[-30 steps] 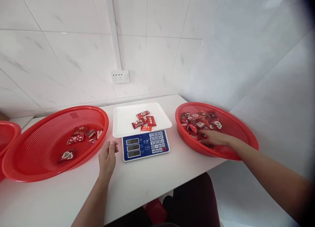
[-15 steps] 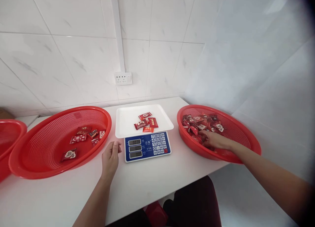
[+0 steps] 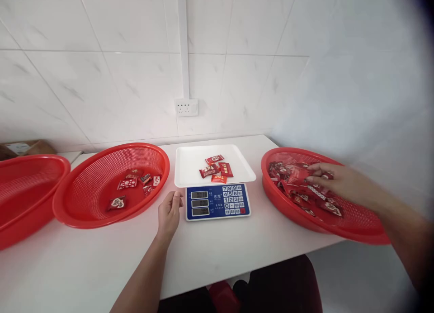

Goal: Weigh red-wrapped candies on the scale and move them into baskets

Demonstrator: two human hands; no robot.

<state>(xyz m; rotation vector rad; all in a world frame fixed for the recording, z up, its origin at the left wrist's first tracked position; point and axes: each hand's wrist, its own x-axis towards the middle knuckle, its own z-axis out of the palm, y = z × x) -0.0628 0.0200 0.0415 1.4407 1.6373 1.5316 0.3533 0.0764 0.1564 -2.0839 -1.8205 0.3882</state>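
Observation:
My right hand (image 3: pixel 327 182) is above the right red basket (image 3: pixel 271 191), its fingers pinching a red wrapped candy (image 3: pixel 298 174). Many red and dark wrapped candies (image 3: pixel 317 193) lie in that basket below. My left hand (image 3: pixel 169 215) rests on the table with its fingers curled, just left of a blue digital scale (image 3: pixel 217 213); I see nothing in it. On the scale's white tray (image 3: pixel 190 163) lies a small group of red candy packets (image 3: pixel 209 170). The scale's top display shows a small reading.
Left of the scale stands a red perforated basket (image 3: pixel 83 186) with several candy packets (image 3: pixel 117 202) in it. Another red basket (image 3: pixel 30 209) is at the far left, with a cardboard box (image 3: pixel 37 148) behind. A tiled wall with a socket (image 3: pixel 186 107) backs the white table (image 3: pixel 203 249).
My right hand has risen from the candies in the right basket, now with a red candy pinched in it. My left hand stays by the scale. The whole view has turned slightly left.

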